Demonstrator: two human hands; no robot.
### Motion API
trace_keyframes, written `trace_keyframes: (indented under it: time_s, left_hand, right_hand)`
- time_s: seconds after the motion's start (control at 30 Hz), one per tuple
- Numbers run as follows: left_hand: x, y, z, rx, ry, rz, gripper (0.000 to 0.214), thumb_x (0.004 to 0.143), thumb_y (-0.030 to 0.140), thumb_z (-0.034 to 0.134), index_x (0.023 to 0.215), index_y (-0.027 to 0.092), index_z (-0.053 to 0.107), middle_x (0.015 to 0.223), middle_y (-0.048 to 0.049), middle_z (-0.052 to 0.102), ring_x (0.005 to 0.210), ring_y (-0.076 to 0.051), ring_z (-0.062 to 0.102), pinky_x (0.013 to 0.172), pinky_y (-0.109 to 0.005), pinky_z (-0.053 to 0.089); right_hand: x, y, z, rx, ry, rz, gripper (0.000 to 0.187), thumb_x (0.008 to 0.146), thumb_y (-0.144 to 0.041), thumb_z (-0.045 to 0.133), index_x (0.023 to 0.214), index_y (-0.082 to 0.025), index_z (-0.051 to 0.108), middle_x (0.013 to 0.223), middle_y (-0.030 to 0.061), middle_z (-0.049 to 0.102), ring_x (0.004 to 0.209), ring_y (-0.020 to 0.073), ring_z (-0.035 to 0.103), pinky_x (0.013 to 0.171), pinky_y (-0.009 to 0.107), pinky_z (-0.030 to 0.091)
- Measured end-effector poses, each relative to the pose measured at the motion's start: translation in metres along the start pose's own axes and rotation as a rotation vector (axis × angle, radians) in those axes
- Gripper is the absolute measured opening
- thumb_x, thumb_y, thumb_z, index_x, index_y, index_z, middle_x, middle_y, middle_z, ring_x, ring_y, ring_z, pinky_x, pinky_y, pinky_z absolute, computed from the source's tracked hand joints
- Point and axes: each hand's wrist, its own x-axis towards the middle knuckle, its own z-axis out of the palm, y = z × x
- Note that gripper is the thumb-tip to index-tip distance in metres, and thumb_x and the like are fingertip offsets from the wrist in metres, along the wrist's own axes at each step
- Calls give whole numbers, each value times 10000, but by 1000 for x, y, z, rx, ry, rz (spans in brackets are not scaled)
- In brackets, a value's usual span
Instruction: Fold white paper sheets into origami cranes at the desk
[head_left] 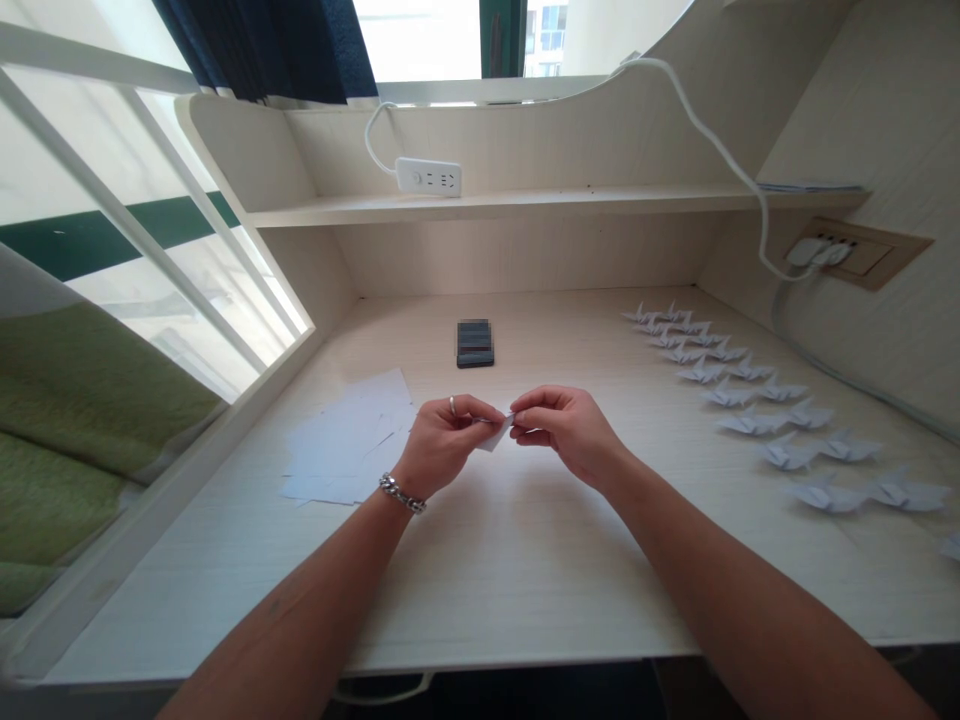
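Observation:
My left hand (446, 440) and my right hand (566, 428) meet over the middle of the pale wooden desk (495, 560). Both pinch a small folded piece of white paper (496, 435) between thumb and fingers. The paper is held just above the desk surface, and most of it is hidden by my fingertips. A ring sits on a left finger and a chain bracelet on the left wrist. A loose stack of white paper sheets (349, 445) lies just left of my left hand.
Two rows of folded paper cranes (757, 400) run along the right side of the desk. A dark phone (475, 344) lies at the back centre. A power strip (428, 177) rests on the shelf, with a wall socket (840, 252) and cable at right.

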Motion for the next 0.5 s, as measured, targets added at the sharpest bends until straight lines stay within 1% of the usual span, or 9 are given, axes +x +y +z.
trace_keyframes:
  time_s: [0.1, 0.27, 0.37, 0.5]
  left_hand:
    - [1, -1, -1, -5, -3, 18, 77, 692, 232, 743, 680, 157, 735, 657, -32, 683, 608, -115, 569, 571, -236, 440]
    - [0, -6, -2, 22, -16, 27, 72, 705, 225, 741, 700, 153, 738, 665, -36, 682, 622, -116, 565, 582, -239, 435]
    - [0, -7, -2, 17, -33, 25, 87, 705, 235, 747, 698, 149, 735, 643, -34, 669, 606, -114, 556, 571, -243, 429]
    - [0, -7, -1, 7, -61, 13, 99, 699, 242, 758, 703, 145, 739, 646, -36, 670, 611, -116, 565, 576, -243, 440]
  right_hand:
    - [0, -1, 0, 18, -5, 18, 114, 615, -187, 726, 716, -136, 709, 615, 42, 687, 573, 148, 652, 632, 301, 567]
    - [0, -1, -3, 21, -54, 42, 168, 650, -233, 729, 786, -136, 712, 673, 59, 703, 626, 156, 667, 628, 282, 559]
    - [-1, 0, -3, -53, -90, 28, 205, 679, -310, 747, 790, -138, 726, 670, 50, 690, 633, 141, 648, 623, 271, 548]
    - [-1, 2, -3, -137, -106, 12, 253, 651, -358, 789, 764, -137, 739, 653, 41, 677, 618, 127, 625, 627, 274, 535]
